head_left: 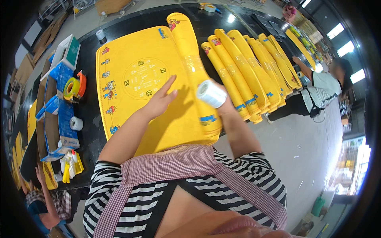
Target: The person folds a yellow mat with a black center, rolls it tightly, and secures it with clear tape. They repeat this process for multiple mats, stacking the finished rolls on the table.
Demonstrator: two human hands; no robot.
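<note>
A yellow mat (pixel 119 49) with cartoon figures and a printed circle lies flat on the black table before me. Above it hovers my left hand (pixel 160 102), open, fingers apart and nothing in them. Along the mat's right side lies a rolled yellow mat (pixel 183 37), with a shiny clear band around its middle. My right hand (pixel 227 106) is closed around a roll of whitish tape (pixel 211 94), held above the lower half of the rolled mat. The tape roll hides most of that hand's fingers.
Several rolled yellow mats (pixel 238 59) lie side by side to the right. On the left stand blue cardboard boxes (pixel 68 119), an orange tape dispenser (pixel 81 85) and a small white roll (pixel 76 123). A co-worker (pixel 327 85) stands at the far right; another is at lower left.
</note>
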